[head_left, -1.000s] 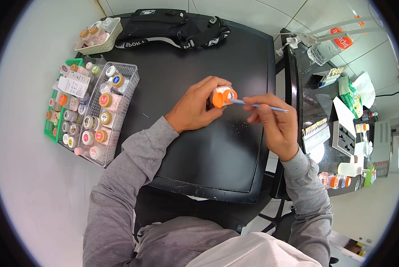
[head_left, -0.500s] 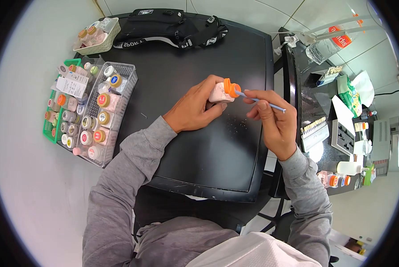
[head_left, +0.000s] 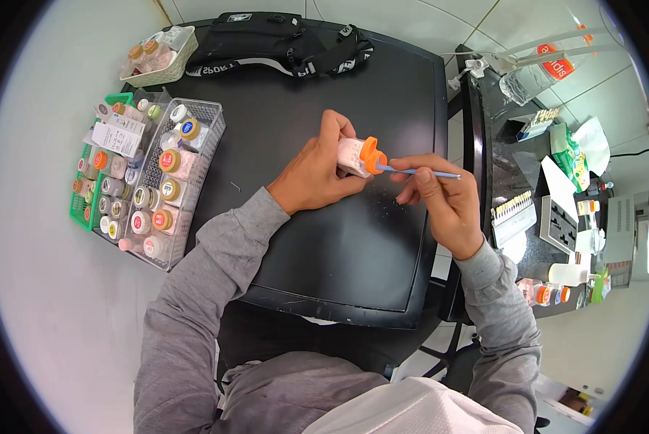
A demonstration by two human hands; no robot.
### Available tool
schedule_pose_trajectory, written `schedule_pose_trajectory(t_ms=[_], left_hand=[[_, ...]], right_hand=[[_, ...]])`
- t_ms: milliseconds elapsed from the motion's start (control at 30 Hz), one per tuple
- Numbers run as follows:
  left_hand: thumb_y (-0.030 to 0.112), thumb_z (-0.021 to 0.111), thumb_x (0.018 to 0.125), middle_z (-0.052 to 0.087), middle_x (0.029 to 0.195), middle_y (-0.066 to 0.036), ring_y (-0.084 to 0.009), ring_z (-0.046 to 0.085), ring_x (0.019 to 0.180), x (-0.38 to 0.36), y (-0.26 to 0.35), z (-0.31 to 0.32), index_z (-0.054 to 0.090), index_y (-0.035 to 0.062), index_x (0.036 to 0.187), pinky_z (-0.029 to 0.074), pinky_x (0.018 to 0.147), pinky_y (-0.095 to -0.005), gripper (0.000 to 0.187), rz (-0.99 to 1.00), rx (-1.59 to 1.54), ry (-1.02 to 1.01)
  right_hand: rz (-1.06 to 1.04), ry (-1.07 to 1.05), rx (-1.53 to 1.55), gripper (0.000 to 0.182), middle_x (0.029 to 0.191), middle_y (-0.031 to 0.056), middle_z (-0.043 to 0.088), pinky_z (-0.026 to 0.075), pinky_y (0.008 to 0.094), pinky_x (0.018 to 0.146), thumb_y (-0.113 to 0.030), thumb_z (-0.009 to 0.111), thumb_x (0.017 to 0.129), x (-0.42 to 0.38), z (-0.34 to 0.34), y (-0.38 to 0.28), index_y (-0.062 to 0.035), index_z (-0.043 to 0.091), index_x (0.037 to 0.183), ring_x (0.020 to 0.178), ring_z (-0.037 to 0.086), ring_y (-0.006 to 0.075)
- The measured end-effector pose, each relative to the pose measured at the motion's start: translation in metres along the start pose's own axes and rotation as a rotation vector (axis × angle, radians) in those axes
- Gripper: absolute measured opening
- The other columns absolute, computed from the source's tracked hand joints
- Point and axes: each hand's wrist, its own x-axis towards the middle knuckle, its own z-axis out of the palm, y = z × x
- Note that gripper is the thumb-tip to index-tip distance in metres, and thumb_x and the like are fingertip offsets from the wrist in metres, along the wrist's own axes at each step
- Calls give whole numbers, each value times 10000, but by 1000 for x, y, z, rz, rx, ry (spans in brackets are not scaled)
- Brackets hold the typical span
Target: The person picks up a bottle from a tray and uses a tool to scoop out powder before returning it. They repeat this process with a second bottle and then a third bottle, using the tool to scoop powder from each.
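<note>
My left hand point(head_left: 316, 170) is closed round a small clear bottle point(head_left: 352, 157) of pale pink powder, held tilted over the black table with its orange flip cap point(head_left: 371, 155) facing right. Between the thumb and fingers of my right hand point(head_left: 447, 206) is a thin blue stick point(head_left: 429, 173). Its left tip meets the cap's small raised lid, while the other end points right past my fingers. Fine pale specks lie on the tabletop below the bottle.
Clear and green baskets point(head_left: 212, 116) packed with capped jars stand at the left. A cream basket point(head_left: 183, 61) and a black sport bag point(head_left: 248, 47) lie along the back. On the right-hand counter are shade guides point(head_left: 512, 217), a plastic bottle point(head_left: 531, 83) and a green packet point(head_left: 569, 155).
The bottle has tipped further, its cap shifting slightly left and down. The blue stick has swung closer to level, its right end rising a little. Fewer specks show on the table.
</note>
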Motion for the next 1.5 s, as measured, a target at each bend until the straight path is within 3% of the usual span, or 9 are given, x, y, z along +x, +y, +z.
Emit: schedule_pose_trajectory(t_ms=[67,167,300,700,800,933,1033,1100,1500], left_hand=[[119,923,881,668,1086,-98,-130,696,868,0,1,0,420,57,1236,582,692,-296,619,31,-10,22],[123,913,889,674,1062,-89,-112,672,826,1,0,-1,426,58,1232,567,674,-285,599,18,-36,4],[130,900,899,684,1015,-68,-89,637,775,2,5,-2,443,57,1236,522,638,-262,573,48,-22,9],[83,873,912,672,1030,-38,-66,623,811,2,3,0,512,60,1254,506,653,-249,498,75,-14,16],[64,861,917,667,1080,-51,-81,636,839,1,4,2,541,49,1280,523,672,-258,484,61,-50,13],[59,864,910,663,1139,-73,-105,658,884,3,3,1,596,25,1317,542,684,-271,488,135,35,16],[57,861,910,672,1166,-88,-118,684,932,2,4,-2,618,18,1334,561,710,-272,491,114,63,-39],[58,860,912,684,1162,-90,-123,699,957,2,3,-1,621,17,1339,572,729,-273,491,121,39,-40],[109,862,920,695,1133,-115,-187,720,931,1,2,-1,509,27,1348,596,769,-340,561,75,61,-66]], right_hand=[[-94,56,29,314,1091,90,813,564,243,726,-225,581,1180,-1,1,4,-12,775,1304,812,702,89],[51,-22,-10,300,1097,94,814,573,248,722,-206,584,1175,2,3,0,-28,775,1322,818,711,98],[-133,31,-70,290,1111,113,813,584,258,714,-158,571,1170,3,1,3,-28,776,1328,813,725,115],[-19,6,-109,300,1081,114,808,580,250,720,-195,576,1178,4,2,-2,-11,777,1302,804,716,113],[-119,98,-68,306,1062,104,809,574,250,717,-208,569,1183,2,0,3,-13,772,1304,798,712,109],[55,46,-53,310,1039,101,805,562,246,702,-221,565,1186,2,2,4,-17,764,1310,791,702,96],[-101,110,-24,310,1038,96,805,558,243,700,-226,568,1186,2,-3,10,-21,765,1307,778,692,90],[11,60,-47,313,1038,95,803,560,244,704,-223,562,1188,2,1,5,-11,764,1298,780,690,90],[-5,75,-25,335,1028,107,795,562,244,713,-223,547,1193,1,1,3,21,762,1271,791,694,94]])
